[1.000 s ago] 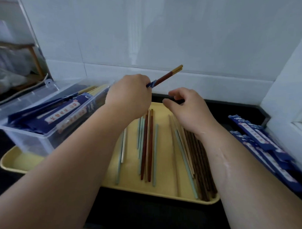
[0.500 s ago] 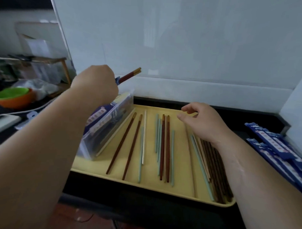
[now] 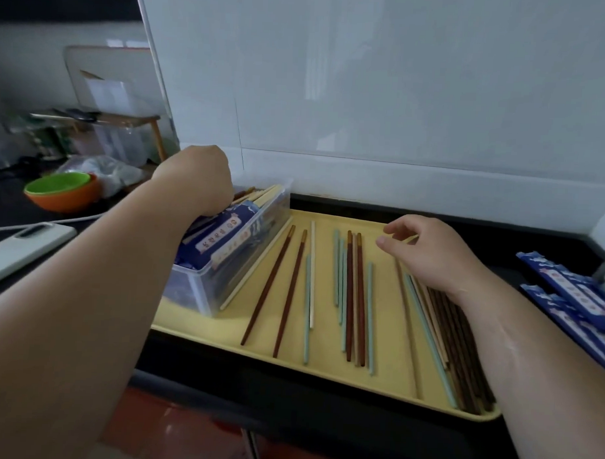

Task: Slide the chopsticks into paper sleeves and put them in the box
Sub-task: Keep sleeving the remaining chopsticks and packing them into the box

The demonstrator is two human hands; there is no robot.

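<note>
Chopsticks [image 3: 352, 293] lie loose and mostly lengthwise on our yellow tray [image 3: 323, 374]. Two brown ones and a pale one are near the box, a mixed brown and mint group is in the middle, and a dense dark bundle [image 3: 461, 355] runs along the right edge under our right forearm. Sleeved pairs [image 3: 225, 233], in blue paper with a pale label strip, fill the clear plastic box [image 3: 203, 294], which sits on the tray's left end; bare wooden tips stick out at its far end. Our left hand [image 3: 196, 177] is down over that far end, knuckles up. Its fingers are curled under and hidden, so we cannot tell what they pinch, if anything. Our right hand [image 3: 430, 258] hovers over the tray's far right part, fingers loosely bent and slightly apart, thumb free, holding nothing. More blue sleeves [image 3: 573, 290] are stacked on the dark counter right of the tray. Off to the left we see a green bowl [image 3: 59, 184] nested in an orange one, and a white board [image 3: 19, 250]
</note>
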